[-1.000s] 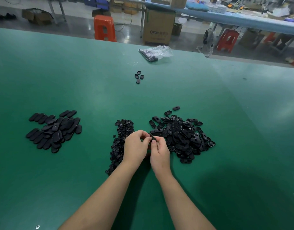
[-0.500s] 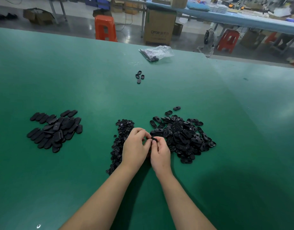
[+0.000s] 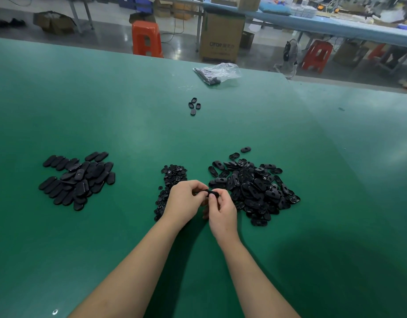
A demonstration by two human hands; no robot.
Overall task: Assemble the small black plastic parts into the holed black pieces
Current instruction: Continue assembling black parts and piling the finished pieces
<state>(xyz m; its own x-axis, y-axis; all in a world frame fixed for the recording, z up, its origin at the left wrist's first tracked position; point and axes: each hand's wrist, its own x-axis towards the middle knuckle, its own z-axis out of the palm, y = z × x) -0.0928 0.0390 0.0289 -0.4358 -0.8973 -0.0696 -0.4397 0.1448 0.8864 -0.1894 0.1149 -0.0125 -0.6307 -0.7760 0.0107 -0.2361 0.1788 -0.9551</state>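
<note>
Both hands meet over the green table (image 3: pixel 129 125), just in front of two heaps. My left hand (image 3: pixel 185 201) and my right hand (image 3: pixel 222 211) pinch one holed black oval piece (image 3: pixel 210 193) between their fingertips. Whether a small part sits inside it is hidden by the fingers. The heap of small black parts (image 3: pixel 171 177) lies behind and left of my left hand. To the right lies the big heap of holed black pieces (image 3: pixel 255 187). A pile of closed oval pieces (image 3: pixel 76 180) rests far left.
A few loose oval pieces (image 3: pixel 194 106) lie farther back, mid-table. A clear plastic bag (image 3: pixel 218 72) with black parts sits near the far edge. Beyond the table stand orange stools (image 3: pixel 146 39), a cardboard box (image 3: pixel 222 37) and a long blue bench (image 3: pixel 335 26).
The held piece has turned to lie crosswise between the fingertips, and both hands have shifted slightly. The heaps have not moved.
</note>
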